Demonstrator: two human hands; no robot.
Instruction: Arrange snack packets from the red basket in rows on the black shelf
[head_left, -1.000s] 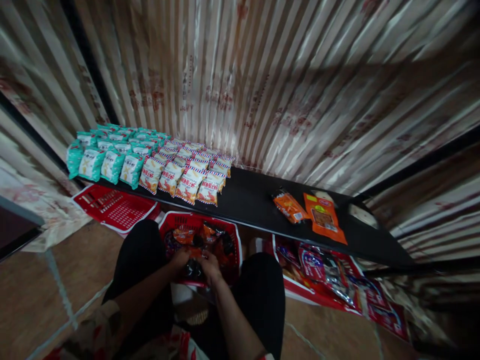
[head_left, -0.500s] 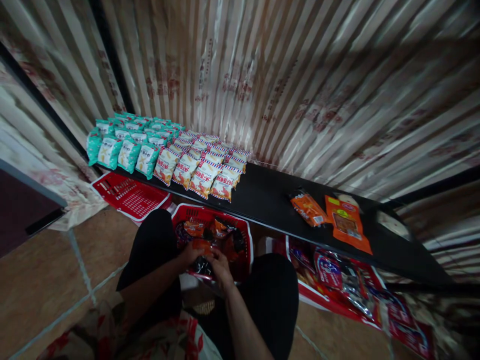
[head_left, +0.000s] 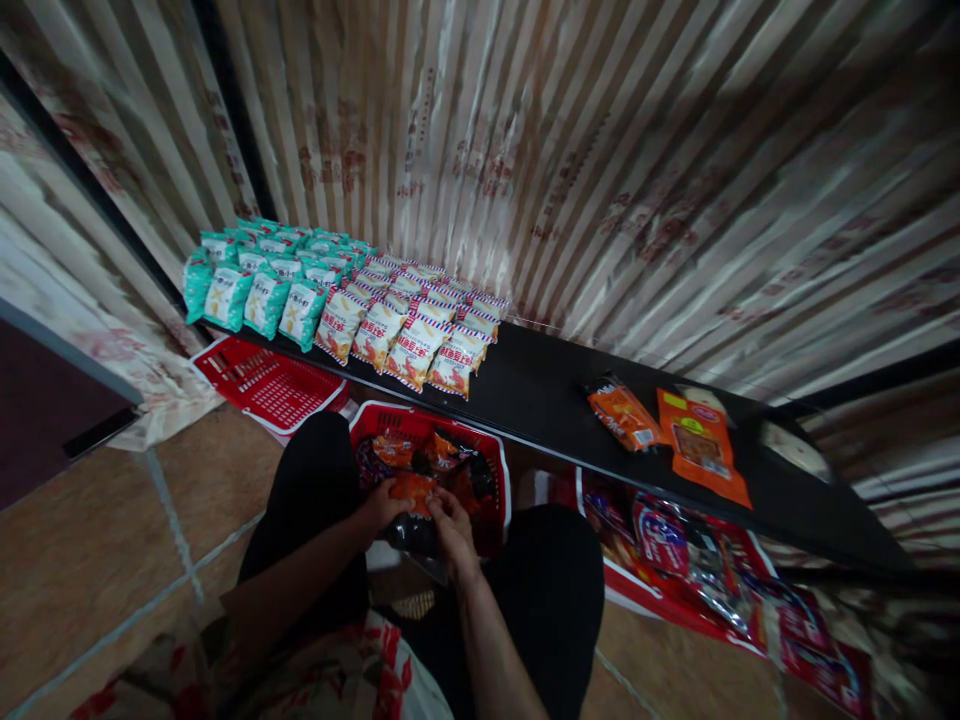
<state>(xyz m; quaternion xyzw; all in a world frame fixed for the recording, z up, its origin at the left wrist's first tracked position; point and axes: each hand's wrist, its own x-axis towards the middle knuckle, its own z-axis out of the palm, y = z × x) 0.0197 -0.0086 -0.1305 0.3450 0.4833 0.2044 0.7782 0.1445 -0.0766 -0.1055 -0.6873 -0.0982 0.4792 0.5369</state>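
Note:
Between my knees stands a red plastic basket (head_left: 491,530) with several orange and black snack bags (head_left: 454,450) in it. Over its near side, my left hand (head_left: 381,505) and my right hand (head_left: 452,527) grip one orange and black snack bag (head_left: 412,490) from its two sides. The fingers of both hands are closed on the bag's edges. Its orange part faces up, and a dark part shows below, nearer to me.
On a long black shelf (head_left: 532,390) stand rows of teal snack bags (head_left: 262,300) and white-orange snack bags (head_left: 416,350). Two orange packets (head_left: 622,412) lie farther right. Below are a red basket (head_left: 270,385) at left and a basket of red-purple packets (head_left: 660,535) at right.
The held snack bag has come up slightly and its orange face shows more clearly between my hands. The whole view has shifted a little; the shelf goods stay in place.

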